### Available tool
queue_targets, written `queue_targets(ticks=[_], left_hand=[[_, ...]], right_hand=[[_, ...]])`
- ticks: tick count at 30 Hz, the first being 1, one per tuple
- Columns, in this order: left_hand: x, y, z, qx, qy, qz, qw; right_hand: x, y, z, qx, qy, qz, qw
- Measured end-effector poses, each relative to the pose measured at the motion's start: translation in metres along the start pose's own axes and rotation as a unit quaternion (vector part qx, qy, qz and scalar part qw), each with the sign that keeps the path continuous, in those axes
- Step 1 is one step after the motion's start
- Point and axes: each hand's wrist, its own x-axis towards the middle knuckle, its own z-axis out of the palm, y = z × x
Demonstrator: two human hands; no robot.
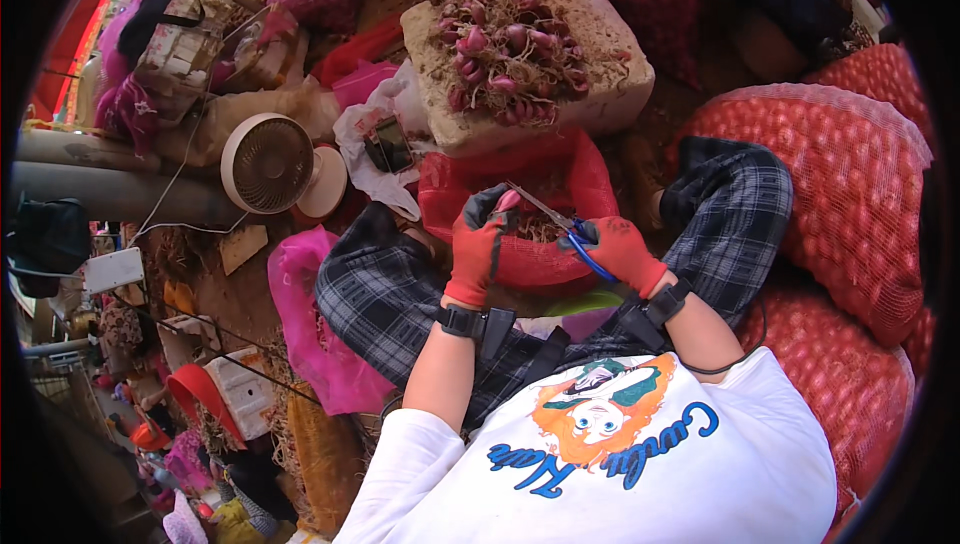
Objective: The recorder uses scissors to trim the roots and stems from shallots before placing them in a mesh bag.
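Observation:
My left hand (480,241), in a red and grey work glove, pinches a pink shallot (509,201) between thumb and fingers. In the matching glove, my right hand (622,251) grips a pair of scissors (541,206) with blue handles. Their blades point up and left, with the tips close by the shallot. Below both hands lies a red mesh bag (447,189), its mouth spread between my legs, with dry trimmings inside. Just beyond it, a heap of shallots (515,49) with roots and dry stalks sits on a dirty pale foam block (585,109).
Full red mesh sacks of shallots (815,184) bulge at my right. On the left stand a round fan (268,164), a white plastic bag (385,134) and a pink mesh bag (312,329). A white cable (180,159) runs past grey pipes (120,189).

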Motion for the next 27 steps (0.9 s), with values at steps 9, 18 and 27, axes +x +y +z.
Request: queue_targets(ticks=[9, 18, 27], left_hand=[[0.007, -0.011, -0.006, -0.354, -0.031, -0.196, 0.914], [-0.010, 0.019, -0.011, -0.245, 0.005, -0.123, 0.962], [-0.169, 0.113, -0.264, 0.112, 0.453, 0.042, 0.883]], right_hand=[[-0.002, -0.007, -0.003, 0.063, 0.035, 0.008, 0.997], [0.003, -0.012, 0.004, 0.011, 0.000, 0.010, 1.000], [0.005, -0.006, 0.011, -0.033, 0.029, 0.003, 0.999]])
